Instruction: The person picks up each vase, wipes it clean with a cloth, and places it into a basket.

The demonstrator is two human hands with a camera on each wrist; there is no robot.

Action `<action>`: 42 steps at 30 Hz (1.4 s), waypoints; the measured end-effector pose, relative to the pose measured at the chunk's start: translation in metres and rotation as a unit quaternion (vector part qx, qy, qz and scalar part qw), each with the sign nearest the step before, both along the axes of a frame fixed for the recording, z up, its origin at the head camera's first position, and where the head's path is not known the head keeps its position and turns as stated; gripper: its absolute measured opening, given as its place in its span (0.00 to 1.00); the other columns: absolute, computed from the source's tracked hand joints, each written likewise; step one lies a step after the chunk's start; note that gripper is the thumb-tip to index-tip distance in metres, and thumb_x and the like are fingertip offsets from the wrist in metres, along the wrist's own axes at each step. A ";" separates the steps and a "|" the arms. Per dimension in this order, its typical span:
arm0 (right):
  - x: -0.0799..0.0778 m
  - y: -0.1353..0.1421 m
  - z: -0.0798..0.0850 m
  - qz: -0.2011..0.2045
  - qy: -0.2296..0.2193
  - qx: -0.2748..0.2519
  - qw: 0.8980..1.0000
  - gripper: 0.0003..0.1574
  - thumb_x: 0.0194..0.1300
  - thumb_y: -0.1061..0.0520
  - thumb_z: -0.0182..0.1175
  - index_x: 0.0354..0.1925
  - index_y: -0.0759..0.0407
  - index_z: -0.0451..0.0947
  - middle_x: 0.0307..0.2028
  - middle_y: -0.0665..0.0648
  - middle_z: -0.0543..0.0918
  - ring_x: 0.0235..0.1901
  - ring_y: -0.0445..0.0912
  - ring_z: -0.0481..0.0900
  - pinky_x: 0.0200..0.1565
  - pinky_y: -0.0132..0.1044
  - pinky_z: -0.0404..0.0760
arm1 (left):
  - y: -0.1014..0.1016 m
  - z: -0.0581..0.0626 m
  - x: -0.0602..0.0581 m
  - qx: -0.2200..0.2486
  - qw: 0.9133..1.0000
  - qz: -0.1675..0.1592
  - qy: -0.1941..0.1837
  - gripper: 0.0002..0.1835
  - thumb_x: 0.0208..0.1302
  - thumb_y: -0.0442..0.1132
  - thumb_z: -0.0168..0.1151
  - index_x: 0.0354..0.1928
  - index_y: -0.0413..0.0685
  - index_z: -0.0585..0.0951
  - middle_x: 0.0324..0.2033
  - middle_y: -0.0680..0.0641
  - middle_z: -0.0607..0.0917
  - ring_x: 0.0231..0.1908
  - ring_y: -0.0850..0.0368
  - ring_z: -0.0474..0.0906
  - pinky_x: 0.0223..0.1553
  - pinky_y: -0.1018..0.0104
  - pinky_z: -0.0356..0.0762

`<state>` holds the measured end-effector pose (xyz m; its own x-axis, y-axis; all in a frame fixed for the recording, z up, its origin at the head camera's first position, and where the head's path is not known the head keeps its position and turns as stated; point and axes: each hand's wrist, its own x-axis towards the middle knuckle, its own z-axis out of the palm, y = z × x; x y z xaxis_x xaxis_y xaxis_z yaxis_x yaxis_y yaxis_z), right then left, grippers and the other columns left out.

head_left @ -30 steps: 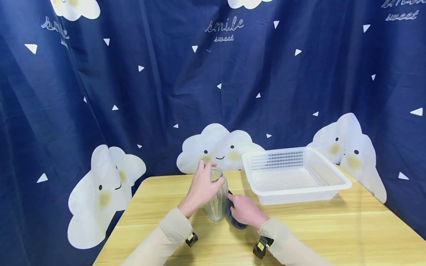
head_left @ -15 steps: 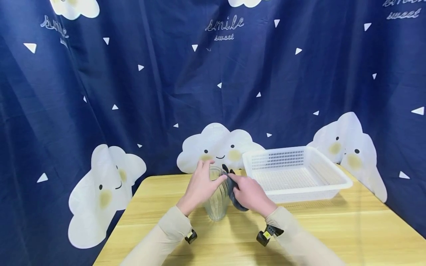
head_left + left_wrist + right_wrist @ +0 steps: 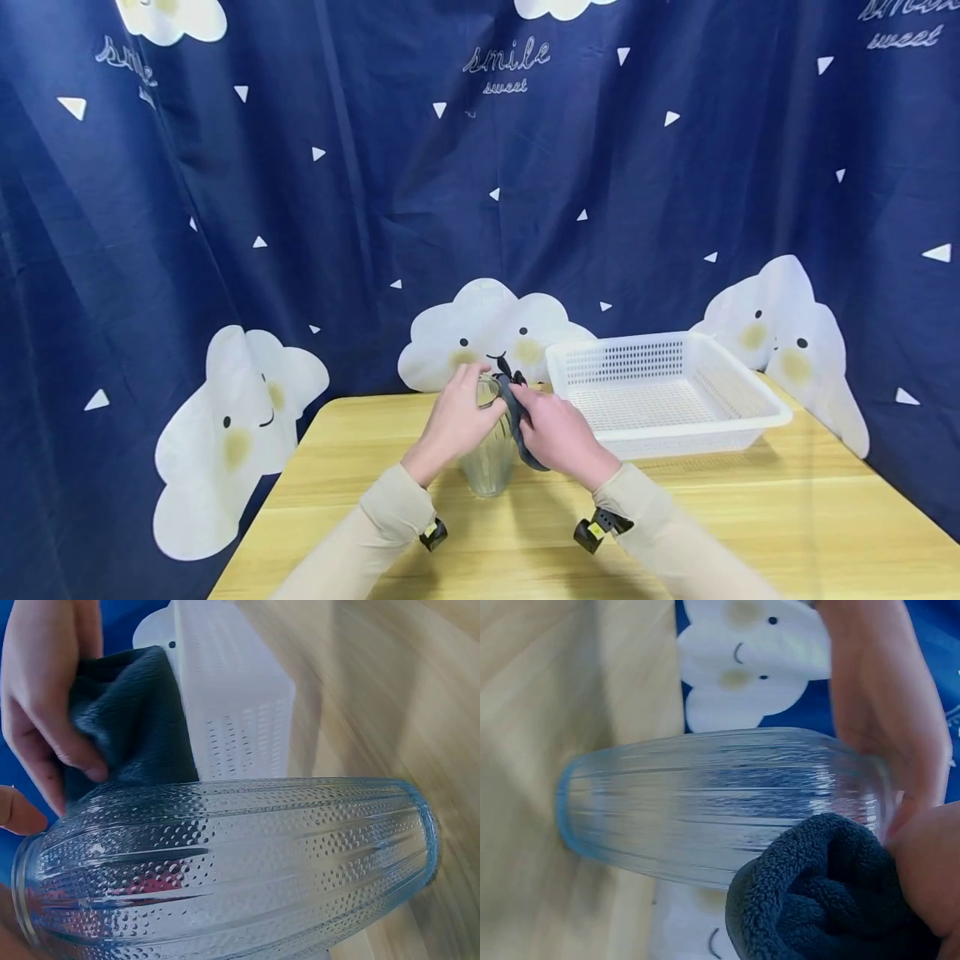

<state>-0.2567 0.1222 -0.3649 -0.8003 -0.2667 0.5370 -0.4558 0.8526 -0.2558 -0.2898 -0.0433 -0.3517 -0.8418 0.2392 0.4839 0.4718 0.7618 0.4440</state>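
A clear ribbed, dotted glass vase (image 3: 487, 468) stands upright on the wooden table. My left hand (image 3: 452, 423) holds it around the rim, thumb toward the right side. In my right hand (image 3: 564, 433) is a dark grey-blue towel (image 3: 516, 417), bunched and lying against the vase's upper right side. The left wrist view shows the towel (image 3: 139, 727) touching the glass (image 3: 255, 862) just below the neck. From the right wrist, the fluffy folds of the towel (image 3: 802, 900) cover part of the vase (image 3: 667, 799).
A white perforated plastic basket (image 3: 675, 433) sits on the table at the back right, just beyond my right hand. Behind the table (image 3: 315, 500) hangs a dark blue curtain (image 3: 375, 167) with clouds and triangles.
My right hand has moved the towel up the vase's right side, from low near the table to close to the rim. The left hand stays at the rim.
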 end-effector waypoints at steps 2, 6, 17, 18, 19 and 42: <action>-0.001 -0.001 -0.007 -0.003 0.003 -0.002 1.000 0.29 0.57 0.60 0.57 0.59 0.56 0.72 0.39 0.58 0.83 0.31 0.50 0.81 0.28 0.43 0.76 | 0.001 0.001 -0.001 -0.003 1.000 0.002 0.002 0.29 0.51 0.51 0.56 0.57 0.53 0.71 0.49 0.52 0.73 0.49 0.54 0.72 0.48 0.59 0.71; -0.005 -0.003 -0.026 -0.006 -0.014 -0.006 1.000 0.29 0.55 0.61 0.57 0.57 0.56 0.72 0.35 0.58 0.83 0.32 0.50 0.81 0.29 0.44 0.76 | 0.001 0.002 -0.002 -0.002 1.000 0.002 0.010 0.28 0.51 0.52 0.56 0.56 0.51 0.72 0.48 0.53 0.72 0.48 0.55 0.70 0.47 0.59 0.70; -0.015 -0.002 -0.077 0.021 -0.162 0.013 0.986 0.29 0.57 0.59 0.58 0.59 0.61 0.72 0.46 0.64 0.81 0.37 0.50 0.82 0.32 0.39 0.78 | -0.001 -0.008 -0.007 0.000 1.000 -0.001 0.030 0.29 0.57 0.61 0.54 0.54 0.50 0.71 0.49 0.51 0.68 0.47 0.56 0.69 0.48 0.60 0.71; -0.015 -0.001 -0.075 0.025 -0.160 0.008 0.987 0.29 0.57 0.59 0.58 0.58 0.61 0.72 0.45 0.65 0.81 0.37 0.50 0.81 0.32 0.38 0.78 | -0.001 -0.008 -0.007 0.003 1.000 0.004 0.029 0.29 0.57 0.61 0.53 0.54 0.50 0.71 0.49 0.50 0.67 0.47 0.56 0.68 0.47 0.60 0.71; -0.015 0.000 -0.073 0.028 -0.158 0.004 0.987 0.29 0.57 0.60 0.58 0.58 0.61 0.72 0.45 0.64 0.81 0.37 0.50 0.81 0.33 0.38 0.78 | 0.000 -0.009 -0.007 0.007 1.000 0.008 0.028 0.30 0.57 0.61 0.53 0.54 0.50 0.71 0.49 0.49 0.65 0.47 0.55 0.67 0.47 0.60 0.70; -0.002 0.004 0.003 0.014 -0.017 -0.023 1.000 0.28 0.59 0.60 0.56 0.59 0.52 0.72 0.41 0.57 0.83 0.34 0.48 0.81 0.31 0.43 0.77 | 0.004 0.004 0.003 0.003 1.000 0.005 0.002 0.30 0.50 0.51 0.58 0.56 0.47 0.71 0.44 0.48 0.72 0.42 0.53 0.73 0.44 0.59 0.71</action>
